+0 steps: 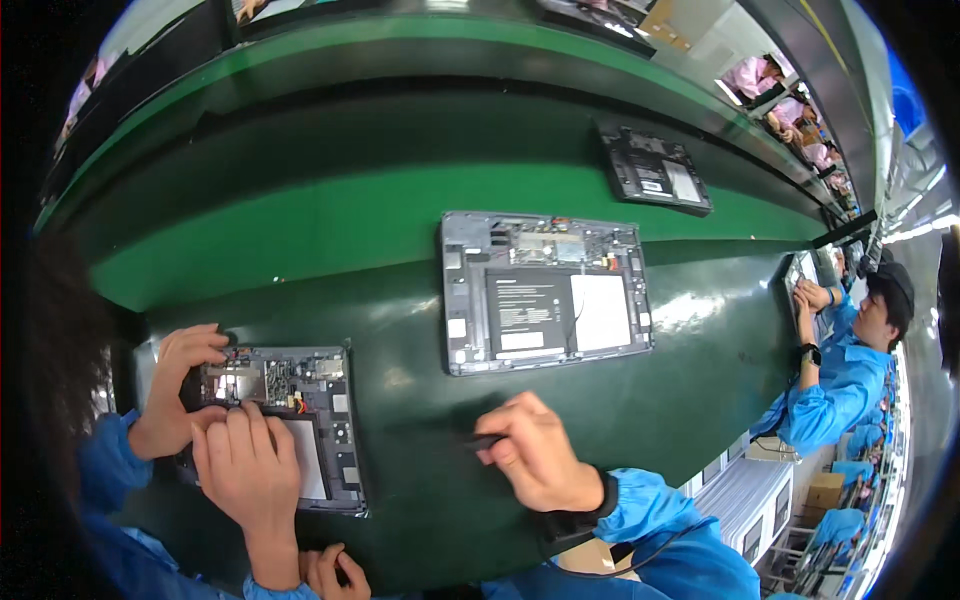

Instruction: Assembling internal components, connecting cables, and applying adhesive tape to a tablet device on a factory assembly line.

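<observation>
My right hand is closed in a pinch round a small black tool, mostly hidden by the fingers, so its kind is unclear. It is above the green mat, just below an opened tablet-like device with bare circuit boards, a black battery and a white panel. A thin dark wire lies across that panel. My left hand is low at the bottom edge, fingers curled; what they hold, if anything, is hidden. Beside it, a co-worker's two hands press on a second opened device.
A third opened device lies on the raised green strip at the far right. Another co-worker in blue handles a device at the right. Stacked pale trays stand below the table's right edge. A cable runs by my right sleeve.
</observation>
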Demonstrator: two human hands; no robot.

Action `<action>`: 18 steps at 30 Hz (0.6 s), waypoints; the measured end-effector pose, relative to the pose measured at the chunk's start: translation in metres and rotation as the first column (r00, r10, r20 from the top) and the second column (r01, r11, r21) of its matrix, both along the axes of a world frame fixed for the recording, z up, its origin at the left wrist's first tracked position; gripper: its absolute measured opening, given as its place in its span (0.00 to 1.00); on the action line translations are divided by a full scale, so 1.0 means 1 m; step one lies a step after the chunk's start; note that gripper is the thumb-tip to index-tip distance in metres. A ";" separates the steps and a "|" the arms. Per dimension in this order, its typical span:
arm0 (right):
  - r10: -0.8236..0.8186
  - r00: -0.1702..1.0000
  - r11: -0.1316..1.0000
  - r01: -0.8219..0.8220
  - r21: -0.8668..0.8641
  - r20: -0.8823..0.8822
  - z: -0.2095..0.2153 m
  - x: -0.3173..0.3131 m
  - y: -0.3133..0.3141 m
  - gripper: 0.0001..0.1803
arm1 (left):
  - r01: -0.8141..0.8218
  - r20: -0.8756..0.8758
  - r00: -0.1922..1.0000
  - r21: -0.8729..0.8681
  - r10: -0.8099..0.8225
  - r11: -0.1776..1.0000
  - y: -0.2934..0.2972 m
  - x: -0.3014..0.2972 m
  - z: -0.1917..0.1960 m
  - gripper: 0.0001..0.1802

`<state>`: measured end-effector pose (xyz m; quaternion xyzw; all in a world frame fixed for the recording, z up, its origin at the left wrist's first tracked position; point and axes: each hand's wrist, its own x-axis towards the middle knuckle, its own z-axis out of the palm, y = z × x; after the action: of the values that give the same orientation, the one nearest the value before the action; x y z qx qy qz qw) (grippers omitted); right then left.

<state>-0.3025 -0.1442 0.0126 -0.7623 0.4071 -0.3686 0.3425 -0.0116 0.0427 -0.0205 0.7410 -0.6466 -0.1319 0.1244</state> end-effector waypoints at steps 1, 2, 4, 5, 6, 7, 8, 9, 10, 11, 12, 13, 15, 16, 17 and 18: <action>-0.115 0.991 0.992 0.111 -0.055 -0.065 0.007 -0.013 -0.001 0.10 | -0.010 0.005 1.000 0.032 0.010 0.999 0.001 0.000 0.001 0.16; -0.277 0.961 0.960 0.278 -0.032 0.021 0.011 -0.027 -0.005 0.09 | -0.022 0.008 1.000 0.060 0.021 0.998 0.001 0.001 0.001 0.17; -0.481 0.751 0.876 0.431 0.217 0.452 0.013 -0.105 -0.056 0.19 | -0.041 0.010 0.999 0.082 0.040 0.996 0.001 0.002 0.003 0.19; -0.504 0.835 0.839 0.534 -0.106 0.219 0.042 -0.118 -0.084 0.16 | -0.044 0.019 0.999 0.068 0.042 0.997 0.003 0.001 0.006 0.18; -0.639 0.766 0.749 0.639 -0.172 0.062 0.054 -0.162 -0.116 0.21 | -0.027 0.017 1.000 0.011 0.026 1.000 0.000 0.001 0.009 0.17; -0.812 0.583 0.572 0.803 -0.166 0.024 0.059 -0.219 -0.146 0.27 | 0.034 -0.005 0.999 -0.063 -0.035 0.997 -0.014 -0.001 0.003 0.15; -0.886 0.462 0.459 0.866 -0.198 -0.037 0.048 -0.285 -0.178 0.30 | 0.066 -0.009 0.998 -0.125 -0.067 0.990 -0.020 -0.004 0.002 0.14; -0.930 0.362 0.362 0.883 -0.299 -0.056 0.036 -0.332 -0.205 0.30 | 0.088 -0.014 0.996 -0.189 -0.092 0.978 -0.026 -0.005 0.002 0.13; -0.911 0.397 0.412 0.863 -0.293 -0.111 0.027 -0.381 -0.223 0.29 | 0.107 -0.026 0.993 -0.253 -0.117 0.962 -0.029 -0.004 0.001 0.12; -0.927 0.357 0.376 0.875 -0.305 -0.119 0.003 -0.443 -0.245 0.27 | 0.126 -0.036 0.989 -0.308 -0.144 0.943 -0.033 -0.003 0.000 0.11; -0.877 0.414 0.442 0.895 -0.067 -0.245 -0.031 -0.454 -0.279 0.27 | 0.096 -0.003 0.995 -0.322 -0.102 0.942 -0.022 -0.002 0.008 0.11; -0.804 0.469 0.443 0.883 0.158 -0.366 -0.046 -0.464 -0.294 0.27 | 0.090 0.017 0.996 -0.340 -0.089 0.936 -0.019 -0.001 0.010 0.10; -0.768 0.631 0.593 0.764 0.254 -0.106 -0.051 -0.472 -0.289 0.24 | 0.026 -0.020 0.999 -0.340 -0.035 0.940 -0.018 -0.004 0.010 0.05; -0.638 0.770 0.749 0.625 0.219 -0.015 -0.041 -0.504 -0.282 0.22 | 0.065 0.028 0.998 -0.321 -0.059 0.945 -0.015 0.002 -0.005 0.08; -0.541 0.824 0.808 0.565 0.169 -0.169 -0.043 -0.492 -0.292 0.20 | 0.003 -0.024 1.000 -0.348 -0.012 0.938 -0.009 0.003 -0.005 0.05; -0.599 0.713 0.721 0.678 0.141 -0.365 -0.032 -0.513 -0.282 0.22 | 0.033 -0.061 0.996 -0.380 -0.060 0.925 -0.022 0.000 -0.006 0.05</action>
<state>-0.8156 -0.4266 -0.0191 -0.5652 0.7385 -0.2893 0.2267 -0.0112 0.0209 -0.0268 0.6824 -0.6724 -0.0341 0.2848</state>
